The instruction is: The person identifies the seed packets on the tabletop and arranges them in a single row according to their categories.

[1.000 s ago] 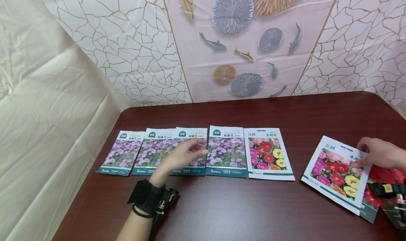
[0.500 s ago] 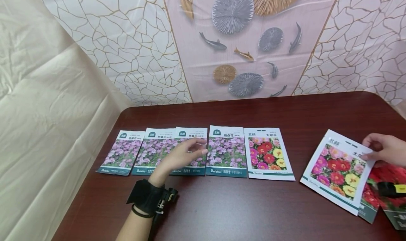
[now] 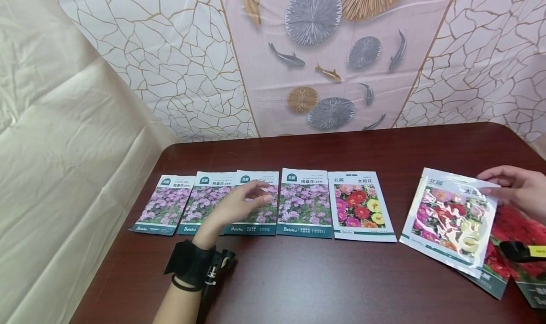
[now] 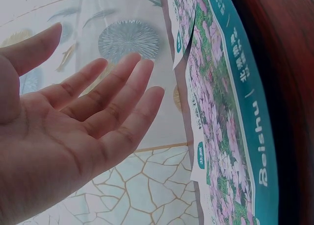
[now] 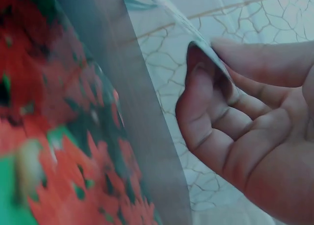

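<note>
My right hand point(image 3: 520, 191) pinches the upper right corner of a white seed packet point(image 3: 448, 220) printed with pink, red and yellow flowers. In the right wrist view the thumb lies on one side of the packet edge point(image 5: 179, 16) and curled fingers on the other. Beneath the held packet lie seed packets with red flowers point(image 3: 522, 243). My left hand point(image 3: 236, 205) hovers over a purple-flower seed packet point(image 3: 266, 220), partly covering it. Its fingers are relaxed and hold nothing in the left wrist view, where the palm point(image 4: 54, 146) shows.
More purple-flower packets point(image 3: 164, 208) point(image 3: 304, 205) stand in a row on the dark red-brown table point(image 3: 298, 276). At the row's right end lies another mixed-flower packet point(image 3: 360, 208). A patterned cloth point(image 3: 192, 54) hangs behind the table, and a pale cloth point(image 3: 64, 148) hangs at left.
The right hand has lifted and turned the mixed-flower packet, its top edge shifting left and away; glare now shows on it. The left hand has drawn back slightly to the left.
</note>
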`<state>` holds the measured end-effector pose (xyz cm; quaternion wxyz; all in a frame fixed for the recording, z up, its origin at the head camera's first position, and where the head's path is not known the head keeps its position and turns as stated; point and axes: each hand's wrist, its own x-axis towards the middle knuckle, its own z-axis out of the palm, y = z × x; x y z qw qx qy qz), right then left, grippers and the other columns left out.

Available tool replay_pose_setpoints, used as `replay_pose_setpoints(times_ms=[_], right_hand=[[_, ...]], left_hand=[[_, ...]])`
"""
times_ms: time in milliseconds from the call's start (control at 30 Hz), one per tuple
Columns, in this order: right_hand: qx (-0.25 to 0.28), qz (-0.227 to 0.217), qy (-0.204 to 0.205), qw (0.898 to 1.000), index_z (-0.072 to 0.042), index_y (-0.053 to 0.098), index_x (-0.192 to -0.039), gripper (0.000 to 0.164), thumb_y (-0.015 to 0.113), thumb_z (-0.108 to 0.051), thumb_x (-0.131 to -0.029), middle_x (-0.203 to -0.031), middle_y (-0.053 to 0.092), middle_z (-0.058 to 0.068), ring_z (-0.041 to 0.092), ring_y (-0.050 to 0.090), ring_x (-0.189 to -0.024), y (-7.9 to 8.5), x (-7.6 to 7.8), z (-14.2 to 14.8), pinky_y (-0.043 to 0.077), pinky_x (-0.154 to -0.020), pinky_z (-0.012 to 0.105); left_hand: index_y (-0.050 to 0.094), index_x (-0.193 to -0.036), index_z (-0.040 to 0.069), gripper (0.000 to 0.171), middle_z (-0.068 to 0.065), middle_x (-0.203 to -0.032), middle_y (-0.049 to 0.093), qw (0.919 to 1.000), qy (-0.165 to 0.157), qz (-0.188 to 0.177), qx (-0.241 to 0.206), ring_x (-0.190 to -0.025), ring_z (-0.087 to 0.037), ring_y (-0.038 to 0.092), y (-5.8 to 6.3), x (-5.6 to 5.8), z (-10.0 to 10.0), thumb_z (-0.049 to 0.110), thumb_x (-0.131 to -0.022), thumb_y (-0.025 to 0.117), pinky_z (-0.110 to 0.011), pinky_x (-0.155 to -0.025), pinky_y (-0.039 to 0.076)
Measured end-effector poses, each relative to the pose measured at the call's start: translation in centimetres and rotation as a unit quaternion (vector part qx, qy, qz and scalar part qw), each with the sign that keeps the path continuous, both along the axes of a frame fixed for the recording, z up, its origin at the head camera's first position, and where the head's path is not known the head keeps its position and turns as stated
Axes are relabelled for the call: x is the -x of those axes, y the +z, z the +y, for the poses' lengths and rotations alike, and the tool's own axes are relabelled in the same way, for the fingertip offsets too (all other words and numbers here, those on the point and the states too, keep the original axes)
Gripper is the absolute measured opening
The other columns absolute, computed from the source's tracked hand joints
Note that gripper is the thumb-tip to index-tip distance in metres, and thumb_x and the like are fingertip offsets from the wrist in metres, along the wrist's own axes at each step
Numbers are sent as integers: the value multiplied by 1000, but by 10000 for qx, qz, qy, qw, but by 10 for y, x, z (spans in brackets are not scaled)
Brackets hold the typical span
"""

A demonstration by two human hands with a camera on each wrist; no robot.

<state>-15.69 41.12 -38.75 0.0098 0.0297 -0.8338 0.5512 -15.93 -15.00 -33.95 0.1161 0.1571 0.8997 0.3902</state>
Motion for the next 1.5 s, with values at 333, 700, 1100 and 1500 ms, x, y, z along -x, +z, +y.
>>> replay_pose_setpoints(times_ms=[333, 700, 1100, 1500], right_hand=[[-546, -322, -51, 9980, -29, 46, -120, 36, 48, -4, -94, -93, 53, -21, -2, 54, -76, -6, 7, -11, 50, -58, 21], [-1523, -810, 933, 9806, -4, 5, -146, 64, 41, -26, -99, -146, 5, 31, 32, 25, -131, 4, 4, -44, 38, -70, 4], [-3272, -771, 1574, 9286, 13, 37, -131, 56, 54, -25, -93, -123, 42, 39, 48, 48, -105, 33, -5, -61, 48, -74, 53], [-3539, -1302, 2728, 8851, -1, 36, -138, 69, 60, -38, -86, -111, 53, 25, 23, 51, -81, 33, -8, -97, 42, -67, 36]], left_hand=[[52, -126, 8, 46, -4, -107, 62, 10000, -18, 10, 16, -103, -22, 56, -3, 2, -1, 36, -90, 57, -42, -86, 46], [53, -125, 9, 44, -4, -106, 62, 10000, 6, -41, 37, -103, -21, 56, -2, 0, 1, 35, -90, 58, -42, -86, 46], [53, -125, 9, 42, -5, -108, 62, 10000, -56, -38, -16, -104, -22, 55, -2, 0, 0, 32, -90, 58, -42, -86, 46], [52, -127, 8, 47, -7, -111, 61, 9998, 114, -1, 179, -105, -23, 55, -2, 0, -1, 35, -89, 58, -44, -88, 44]])
